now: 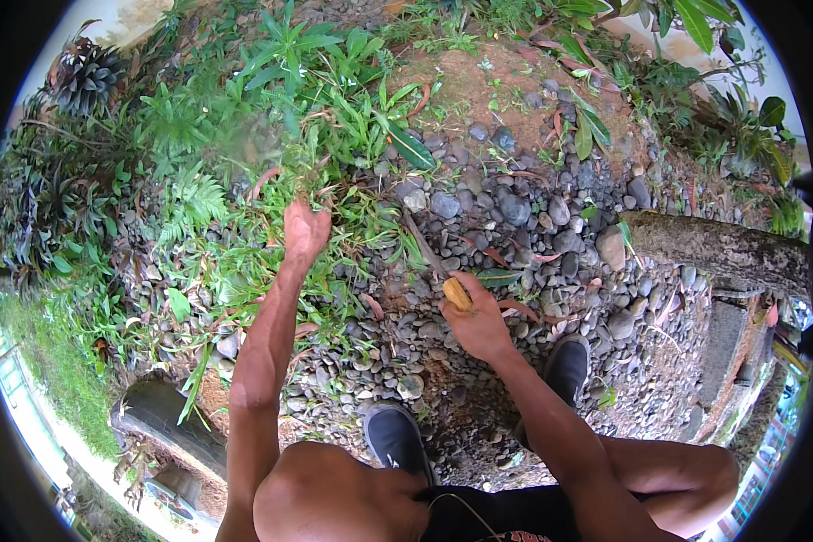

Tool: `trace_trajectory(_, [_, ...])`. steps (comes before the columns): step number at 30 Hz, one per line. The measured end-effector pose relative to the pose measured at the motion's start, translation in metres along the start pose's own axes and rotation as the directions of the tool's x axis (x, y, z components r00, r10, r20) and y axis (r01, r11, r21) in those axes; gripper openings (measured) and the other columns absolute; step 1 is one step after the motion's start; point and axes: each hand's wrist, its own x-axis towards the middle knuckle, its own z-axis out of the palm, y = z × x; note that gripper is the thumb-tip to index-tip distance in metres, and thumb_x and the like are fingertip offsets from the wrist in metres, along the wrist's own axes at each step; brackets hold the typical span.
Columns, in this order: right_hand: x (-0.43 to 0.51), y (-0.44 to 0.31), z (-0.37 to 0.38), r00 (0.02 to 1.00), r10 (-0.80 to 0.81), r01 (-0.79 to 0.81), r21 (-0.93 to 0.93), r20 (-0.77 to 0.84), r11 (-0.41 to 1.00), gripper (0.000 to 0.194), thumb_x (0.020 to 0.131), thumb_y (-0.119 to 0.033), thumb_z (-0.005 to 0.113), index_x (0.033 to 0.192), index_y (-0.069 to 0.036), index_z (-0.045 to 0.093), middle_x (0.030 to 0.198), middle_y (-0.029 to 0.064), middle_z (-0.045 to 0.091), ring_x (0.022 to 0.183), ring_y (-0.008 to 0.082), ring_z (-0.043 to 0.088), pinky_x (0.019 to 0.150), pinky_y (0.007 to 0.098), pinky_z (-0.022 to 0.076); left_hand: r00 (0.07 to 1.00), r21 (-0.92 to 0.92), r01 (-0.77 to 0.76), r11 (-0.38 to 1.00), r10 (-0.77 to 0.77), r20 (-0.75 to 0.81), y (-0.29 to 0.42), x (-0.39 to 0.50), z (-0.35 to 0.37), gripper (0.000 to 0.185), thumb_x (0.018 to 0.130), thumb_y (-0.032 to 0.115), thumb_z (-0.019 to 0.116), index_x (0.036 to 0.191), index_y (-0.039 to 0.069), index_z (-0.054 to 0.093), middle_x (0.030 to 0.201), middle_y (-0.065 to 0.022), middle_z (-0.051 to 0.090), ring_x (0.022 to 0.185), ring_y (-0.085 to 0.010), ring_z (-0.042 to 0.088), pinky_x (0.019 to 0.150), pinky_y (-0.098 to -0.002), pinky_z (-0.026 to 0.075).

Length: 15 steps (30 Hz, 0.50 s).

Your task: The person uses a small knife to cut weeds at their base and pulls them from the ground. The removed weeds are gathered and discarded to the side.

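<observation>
My left hand [306, 229] is closed around a clump of leafy green weeds [311, 173], among low plants in front of me. In my right hand [477, 325] is a knife-like tool with a yellowish wooden handle [456, 294]. Its narrow dark blade [425, 242] points forward and left over the stones, its tip close to the edge of the weeds. Whether the roots of the gripped clump are still in the ground is hidden by leaves and my fingers.
Grey river stones [515, 210] cover the ground around my dark shoes [396, 437]. A rough log-like edging [718, 251] lies to the right, and a dark curved edging piece [169, 420] at lower left. A fern [196, 196] grows left of my hand. Bare soil [461, 88] rises ahead.
</observation>
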Motion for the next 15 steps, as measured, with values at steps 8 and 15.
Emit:
trace_trajectory(8, [0.003,-0.003,0.003,0.993,0.11,-0.115,0.133,0.042,0.984,0.05,0.095,-0.013,0.068,0.142,-0.006,0.052,0.095,0.012,0.067,0.077,0.0197,0.066,0.07,0.036,0.0536,0.904,0.375,-0.315,0.872,0.156,0.398,0.098,0.008,0.062,0.035,0.094,0.014,0.064,0.123,-0.005,0.059,0.109,-0.0219,0.069,0.087,-0.0352,0.073,0.078,-0.0463,0.062])
trace_trajectory(15, [-0.007,-0.001,0.002,0.981,0.166,-0.191,0.39,0.099,0.901,0.049,0.099,-0.013,0.071,0.143,-0.008,0.051,0.078,0.0021,0.061,0.052,0.0081,0.052,0.042,0.0294,0.0418,0.917,0.329,-0.312,0.891,0.192,0.349,0.078,0.009,0.08,0.03,0.091,0.016,0.065,0.114,-0.004,0.062,0.098,-0.0252,0.074,0.09,-0.0421,0.074,0.082,-0.0509,0.06])
